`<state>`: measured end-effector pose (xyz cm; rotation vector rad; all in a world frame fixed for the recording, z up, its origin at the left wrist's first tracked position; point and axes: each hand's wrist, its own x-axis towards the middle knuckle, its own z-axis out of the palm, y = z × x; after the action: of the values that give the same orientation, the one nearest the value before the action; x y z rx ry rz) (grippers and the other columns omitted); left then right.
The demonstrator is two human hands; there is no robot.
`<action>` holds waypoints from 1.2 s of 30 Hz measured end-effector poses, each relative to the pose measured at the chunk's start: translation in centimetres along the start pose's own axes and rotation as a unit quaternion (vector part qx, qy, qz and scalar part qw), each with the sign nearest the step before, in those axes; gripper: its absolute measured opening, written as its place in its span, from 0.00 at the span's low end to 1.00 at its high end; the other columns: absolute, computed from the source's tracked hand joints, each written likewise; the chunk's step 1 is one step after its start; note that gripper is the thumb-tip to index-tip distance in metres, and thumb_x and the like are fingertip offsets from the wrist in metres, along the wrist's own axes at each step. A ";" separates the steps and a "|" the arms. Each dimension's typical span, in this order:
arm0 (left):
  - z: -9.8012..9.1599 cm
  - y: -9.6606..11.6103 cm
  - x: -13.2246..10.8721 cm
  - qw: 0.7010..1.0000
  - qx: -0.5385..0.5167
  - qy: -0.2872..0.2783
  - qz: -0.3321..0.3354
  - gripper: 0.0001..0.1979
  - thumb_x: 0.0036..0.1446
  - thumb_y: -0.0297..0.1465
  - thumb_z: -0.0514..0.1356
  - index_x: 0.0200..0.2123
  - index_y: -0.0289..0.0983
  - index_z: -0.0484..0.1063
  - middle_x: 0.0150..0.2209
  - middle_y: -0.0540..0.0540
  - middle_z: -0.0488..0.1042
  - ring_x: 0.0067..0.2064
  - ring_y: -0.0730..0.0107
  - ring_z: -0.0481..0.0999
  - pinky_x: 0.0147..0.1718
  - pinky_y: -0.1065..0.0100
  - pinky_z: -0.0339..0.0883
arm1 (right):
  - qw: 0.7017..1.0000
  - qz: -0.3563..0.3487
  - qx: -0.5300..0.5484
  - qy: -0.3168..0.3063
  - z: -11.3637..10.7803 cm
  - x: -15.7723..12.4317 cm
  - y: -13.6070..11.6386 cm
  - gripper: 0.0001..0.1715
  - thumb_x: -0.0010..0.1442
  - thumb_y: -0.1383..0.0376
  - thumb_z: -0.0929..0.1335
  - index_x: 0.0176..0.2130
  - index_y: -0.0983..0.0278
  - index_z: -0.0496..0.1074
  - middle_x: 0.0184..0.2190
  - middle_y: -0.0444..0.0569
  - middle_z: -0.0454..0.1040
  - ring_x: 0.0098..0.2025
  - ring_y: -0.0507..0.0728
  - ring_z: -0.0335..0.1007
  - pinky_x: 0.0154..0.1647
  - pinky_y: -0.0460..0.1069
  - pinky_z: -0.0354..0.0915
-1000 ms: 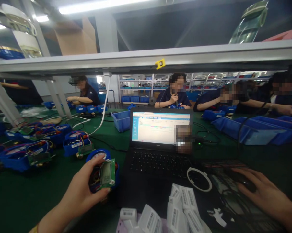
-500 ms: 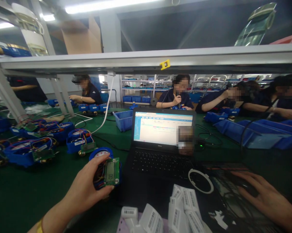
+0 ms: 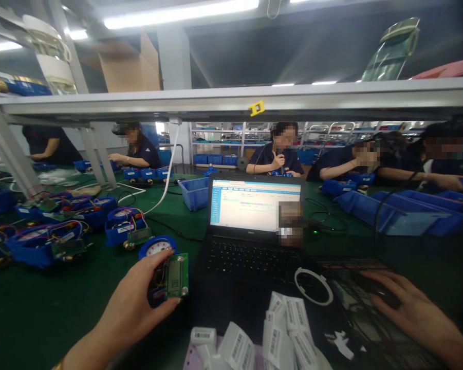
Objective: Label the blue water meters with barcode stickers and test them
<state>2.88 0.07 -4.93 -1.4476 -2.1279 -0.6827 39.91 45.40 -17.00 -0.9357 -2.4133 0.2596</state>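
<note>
Left hand [image 3: 133, 308]: mine, raised just above the green bench [image 3: 42, 318], thumb and fingers closed around a blue meter [image 3: 165, 275] with a white dial at its top and a small green circuit board [image 3: 177, 276] with a grey display facing me; red and yellow wires show between board and body. The meter sits just left of the laptop [image 3: 254, 226], near the bench's front edge. Right hand [image 3: 412, 313]: mine, laid flat and palm down on a dark mouse [image 3: 381, 293], fingers spread and relaxed over it, gripping nothing else; whether a finger is pressing I cannot tell. Laptop: open, screen lit with a pale table page, black keyboard facing me, one blurred patch at the screen's lower right corner. White ring [image 3: 314, 285]: lies on the dark surface just right of the keyboard, between laptop and mouse. White barcode labels [image 3: 289, 329]: loose heap at the bottom edge, in front of the laptop. More blue meters [image 3: 125, 228] with wires: in rows on the bench to my left. Blue bins [image 3: 401, 210]: to the right, behind the mouse; another blue bin [image 3: 195, 192] stands left of the screen. Other people [image 3: 277, 154]: seated across the bench under a grey shelf [image 3: 231, 97], in dark tops, hands at their own work.
</note>
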 end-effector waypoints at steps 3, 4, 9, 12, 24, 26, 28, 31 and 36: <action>0.3 0.0 -0.1 0.999 0.030 0.029 0.022 0.33 0.53 0.42 0.59 0.60 0.40 0.54 0.53 0.41 0.67 0.51 0.54 0.70 0.47 0.58 0.70 | 1.000 -0.009 0.000 0.014 0.2 -0.1 0.1 0.29 0.53 0.46 0.61 0.48 0.57 0.71 0.48 0.53 0.68 0.51 0.66 0.67 0.55 0.62 0.63; 0.4 0.0 -0.2 0.998 0.044 0.037 0.029 0.33 0.54 0.43 0.59 0.60 0.39 0.54 0.53 0.41 0.67 0.51 0.53 0.70 0.47 0.57 0.70 | 1.000 -0.011 -0.002 0.017 0.2 -0.1 0.2 0.29 0.53 0.46 0.61 0.48 0.57 0.71 0.48 0.53 0.68 0.51 0.66 0.66 0.55 0.62 0.64; 0.6 0.6 0.0 0.987 0.124 0.065 0.079 0.29 0.57 0.44 0.55 0.57 0.35 0.57 0.51 0.39 0.69 0.51 0.52 0.70 0.47 0.54 0.69 | 1.000 -0.018 -0.003 0.014 0.5 -0.1 0.5 0.28 0.54 0.46 0.61 0.49 0.56 0.70 0.50 0.52 0.67 0.52 0.66 0.66 0.56 0.62 0.63; 0.6 1.0 0.2 0.982 0.139 0.079 0.100 0.26 0.59 0.42 0.53 0.55 0.32 0.59 0.48 0.38 0.71 0.46 0.55 0.73 0.44 0.57 0.71 | 1.000 -0.018 -0.001 0.022 0.6 -0.1 0.6 0.28 0.55 0.46 0.61 0.50 0.55 0.69 0.51 0.51 0.67 0.53 0.66 0.65 0.56 0.62 0.63; 0.9 0.9 -0.2 0.991 0.101 0.057 0.070 0.29 0.56 0.40 0.58 0.58 0.35 0.56 0.50 0.40 0.69 0.48 0.57 0.72 0.48 0.60 0.68 | 1.000 -0.015 0.003 0.015 1.3 -0.1 1.8 0.29 0.54 0.44 0.60 0.49 0.55 0.70 0.50 0.52 0.67 0.53 0.67 0.65 0.56 0.63 0.62; 0.9 1.0 -0.3 0.991 0.102 0.049 0.072 0.29 0.57 0.40 0.58 0.58 0.34 0.56 0.51 0.39 0.69 0.49 0.57 0.71 0.49 0.59 0.67 | 0.999 -0.031 0.003 0.018 2.1 -0.1 3.4 0.27 0.56 0.45 0.60 0.50 0.53 0.68 0.51 0.52 0.66 0.54 0.67 0.64 0.58 0.62 0.60; 0.9 1.1 -0.3 0.991 0.107 0.044 0.075 0.29 0.57 0.39 0.58 0.58 0.33 0.56 0.51 0.39 0.68 0.50 0.57 0.70 0.50 0.59 0.67 | 0.999 -0.048 -0.001 0.016 2.7 -0.1 4.6 0.26 0.57 0.47 0.61 0.51 0.52 0.67 0.52 0.52 0.65 0.55 0.66 0.63 0.59 0.60 0.59; 0.8 1.1 -0.2 0.985 0.126 0.051 0.105 0.28 0.57 0.37 0.58 0.58 0.31 0.56 0.51 0.38 0.68 0.50 0.56 0.70 0.51 0.58 0.65 | 0.999 -0.037 -0.011 0.020 2.5 0.0 4.4 0.26 0.56 0.46 0.60 0.50 0.52 0.68 0.51 0.52 0.66 0.54 0.66 0.64 0.57 0.59 0.61; 0.9 1.0 0.2 0.966 0.165 0.077 0.186 0.26 0.59 0.36 0.58 0.57 0.29 0.58 0.54 0.37 0.67 0.52 0.56 0.69 0.54 0.58 0.59 | 0.999 -0.029 -0.001 0.013 0.5 -0.1 0.4 0.29 0.56 0.46 0.61 0.51 0.57 0.70 0.51 0.53 0.67 0.53 0.66 0.65 0.58 0.62 0.61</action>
<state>3.70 1.12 -5.34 -1.4923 -1.6890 -0.2731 39.90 45.63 -17.58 -0.8628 -2.4133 0.2210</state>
